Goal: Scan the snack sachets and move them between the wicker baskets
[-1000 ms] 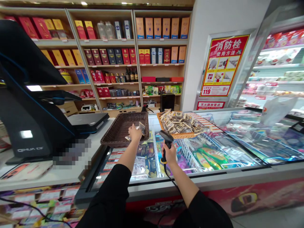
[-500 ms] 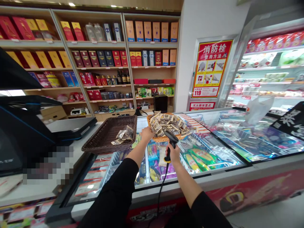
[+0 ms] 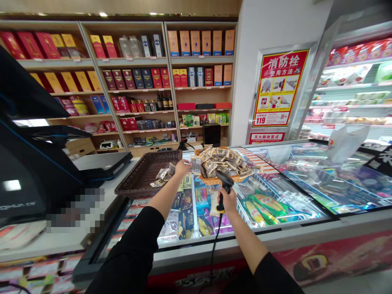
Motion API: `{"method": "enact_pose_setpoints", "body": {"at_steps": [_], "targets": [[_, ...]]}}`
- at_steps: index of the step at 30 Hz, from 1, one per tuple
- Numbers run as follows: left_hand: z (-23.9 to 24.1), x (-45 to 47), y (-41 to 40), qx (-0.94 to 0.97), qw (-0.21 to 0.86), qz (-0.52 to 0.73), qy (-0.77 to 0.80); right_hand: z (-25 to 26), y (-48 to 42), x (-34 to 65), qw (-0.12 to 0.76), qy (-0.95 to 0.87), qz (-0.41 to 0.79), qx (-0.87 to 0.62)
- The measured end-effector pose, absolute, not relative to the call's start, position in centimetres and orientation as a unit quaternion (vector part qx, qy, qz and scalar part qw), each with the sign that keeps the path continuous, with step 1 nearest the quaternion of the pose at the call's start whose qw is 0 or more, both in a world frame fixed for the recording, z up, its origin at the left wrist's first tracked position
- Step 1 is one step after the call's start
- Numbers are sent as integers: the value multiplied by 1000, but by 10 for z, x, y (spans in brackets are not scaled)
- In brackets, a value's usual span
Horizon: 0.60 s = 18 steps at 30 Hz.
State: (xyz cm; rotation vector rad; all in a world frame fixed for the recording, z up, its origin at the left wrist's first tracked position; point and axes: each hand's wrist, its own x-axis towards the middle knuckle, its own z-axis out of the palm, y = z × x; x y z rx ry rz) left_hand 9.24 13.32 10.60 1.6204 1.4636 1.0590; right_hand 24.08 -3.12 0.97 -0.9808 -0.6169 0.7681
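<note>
My left hand (image 3: 183, 167) pinches a small snack packet (image 3: 195, 165), its printed side facing me, between the two baskets. My right hand (image 3: 228, 199) is wrapped round the handle of a black barcode scanner (image 3: 225, 182), whose cable hangs down in front of the freezer. Just beyond the scanner, an orange wicker basket (image 3: 204, 179) is heaped with similar packets (image 3: 225, 160). Left of my left hand stands a dark brown wicker basket (image 3: 137, 173) with several packets (image 3: 164, 174) in its right part.
Both baskets rest on the glass-topped chest freezer (image 3: 275, 192), full of packaged goods. At left is a counter with a dark checkout machine (image 3: 27, 163) and a flat black device (image 3: 102, 162). Shelves of boxes (image 3: 134, 77) line the back; a clear plastic bag (image 3: 344, 143) is at right.
My left hand has drawn back left from the orange basket's edge, now with a packet in its fingers. My right hand still holds the scanner. The view has shifted slightly left.
</note>
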Motion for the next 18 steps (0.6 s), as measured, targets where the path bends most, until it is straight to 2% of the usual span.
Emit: {"method": "enact_pose_setpoints", "body": {"at_steps": [6, 11, 18], "targets": [[101, 34, 134, 555, 463, 509, 467, 19, -22, 194, 688, -431, 332, -481], [81, 11, 127, 515, 483, 551, 445, 19, -15, 156, 638, -504, 297, -501], [79, 15, 128, 521, 495, 559, 413, 20, -20, 156, 631, -516, 194, -545]]}}
